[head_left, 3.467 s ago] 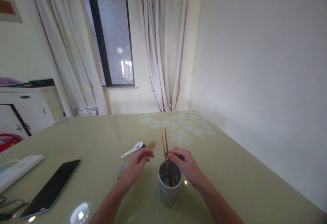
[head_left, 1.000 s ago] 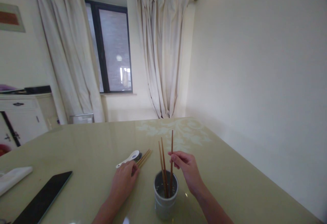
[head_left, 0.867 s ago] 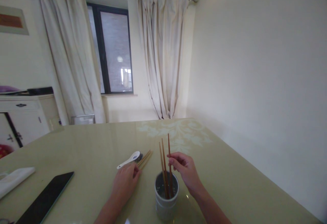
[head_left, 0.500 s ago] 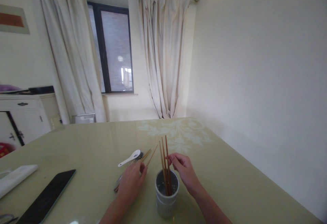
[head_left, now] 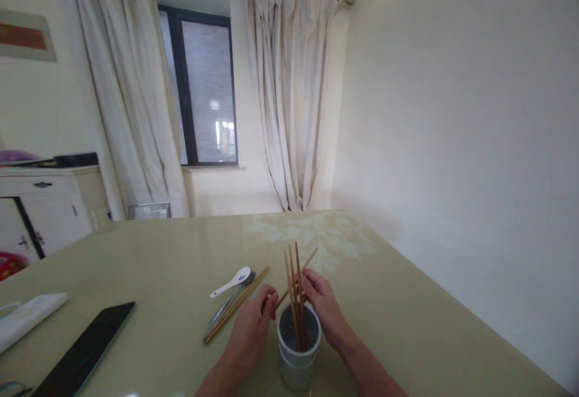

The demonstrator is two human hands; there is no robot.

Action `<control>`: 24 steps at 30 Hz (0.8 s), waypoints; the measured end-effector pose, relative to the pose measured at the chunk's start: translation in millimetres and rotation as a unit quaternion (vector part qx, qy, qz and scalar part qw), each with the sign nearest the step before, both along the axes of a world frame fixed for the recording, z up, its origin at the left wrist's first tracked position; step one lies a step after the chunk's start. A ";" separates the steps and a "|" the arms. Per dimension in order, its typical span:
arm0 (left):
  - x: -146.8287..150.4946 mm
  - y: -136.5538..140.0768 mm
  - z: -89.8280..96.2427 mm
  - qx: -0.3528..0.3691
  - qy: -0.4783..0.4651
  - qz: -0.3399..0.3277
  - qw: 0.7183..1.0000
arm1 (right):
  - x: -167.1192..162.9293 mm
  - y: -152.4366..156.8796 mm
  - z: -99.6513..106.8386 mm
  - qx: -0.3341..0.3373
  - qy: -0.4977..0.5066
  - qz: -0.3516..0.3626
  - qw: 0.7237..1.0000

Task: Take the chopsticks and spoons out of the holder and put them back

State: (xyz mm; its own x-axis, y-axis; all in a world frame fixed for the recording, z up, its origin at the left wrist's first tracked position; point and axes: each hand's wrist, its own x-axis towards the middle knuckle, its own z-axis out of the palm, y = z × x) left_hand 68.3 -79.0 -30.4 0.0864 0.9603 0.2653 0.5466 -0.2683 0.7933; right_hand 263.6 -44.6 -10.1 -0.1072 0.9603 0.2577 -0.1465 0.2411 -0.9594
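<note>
A grey-white cylindrical cup (head_left: pixel 299 361) stands upright between my hands, with several wooden chopsticks (head_left: pixel 293 306) leaning inside it. Another chopstick (head_left: pixel 310 257) slants behind those, above the cup's far rim. My left hand (head_left: pixel 256 318), left of the cup, grips its lower end. My right hand (head_left: pixel 323 300) has its fingers closed around the middle of the same chopstick, partly hidden by the upright ones. To the left lie more chopsticks (head_left: pixel 237 303) beside cutlery in a clear wrapper (head_left: pixel 221 312), its kind unclear, and a white spoon (head_left: pixel 231 282).
A dark flat tablet-like object (head_left: pixel 85 349) and a white item (head_left: pixel 31 318) lie on the left of the glossy greenish table (head_left: pixel 172 264). A wall (head_left: pixel 452 143) runs along the right side. Beyond are curtains (head_left: pixel 289 95), a window (head_left: pixel 210 89) and a white cabinet (head_left: pixel 49 204).
My left hand has moved right from the pile to the cup, bringing a chopstick with it. That chopstick now reaches my right hand, and the remaining pile is uncovered.
</note>
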 end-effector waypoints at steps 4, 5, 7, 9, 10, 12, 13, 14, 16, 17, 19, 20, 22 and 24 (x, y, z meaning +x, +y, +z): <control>-30.0 11.9 5.3 0.023 0.135 0.093 0.986 | 30.4 2.4 22.5 0.090 0.045 -0.223 0.970; -37.5 13.8 5.9 0.022 0.179 0.109 0.977 | 39.4 0.4 29.1 0.114 0.059 -0.269 0.955; -49.4 15.7 6.5 0.009 0.259 0.131 0.957 | 53.4 -5.6 40.8 0.153 0.097 -0.318 0.931; -55.8 15.1 6.9 -0.010 0.321 0.150 0.935 | 58.7 -11.5 48.1 0.165 0.135 -0.306 0.928; -57.2 14.4 7.1 -0.018 0.345 0.157 0.925 | 57.7 -13.8 49.6 0.158 0.148 -0.282 0.935; -57.8 13.0 7.5 -0.029 0.374 0.160 0.913 | 50.1 -17.0 48.5 0.130 0.157 -0.222 0.953; -57.6 12.6 7.5 -0.032 0.381 0.157 0.911 | 44.6 -18.0 46.3 0.114 0.147 -0.192 0.964; -57.4 12.5 7.3 -0.034 0.382 0.150 0.911 | 38.8 -18.8 43.5 0.099 0.128 -0.164 0.973; -57.7 13.0 6.2 -0.035 0.379 0.135 0.915 | 28.4 -20.1 37.0 0.079 0.077 -0.117 0.987; -58.2 13.5 5.2 -0.033 0.376 0.130 0.917 | 24.4 -20.8 33.9 0.074 0.052 -0.098 0.991; -59.7 14.4 2.9 -0.027 0.372 0.125 0.919 | 19.5 -22.2 28.8 0.075 0.007 -0.080 0.994; -60.5 14.8 1.8 -0.025 0.370 0.127 0.920 | 18.3 -23.0 27.0 0.085 -0.018 -0.081 0.993; -61.7 14.9 0.1 -0.026 0.365 0.136 0.921 | 18.1 -24.8 24.9 0.117 -0.079 -0.094 0.986; -62.2 14.7 -1.0 -0.029 0.359 0.147 0.921 | 19.2 -26.6 24.6 0.152 -0.132 -0.105 0.974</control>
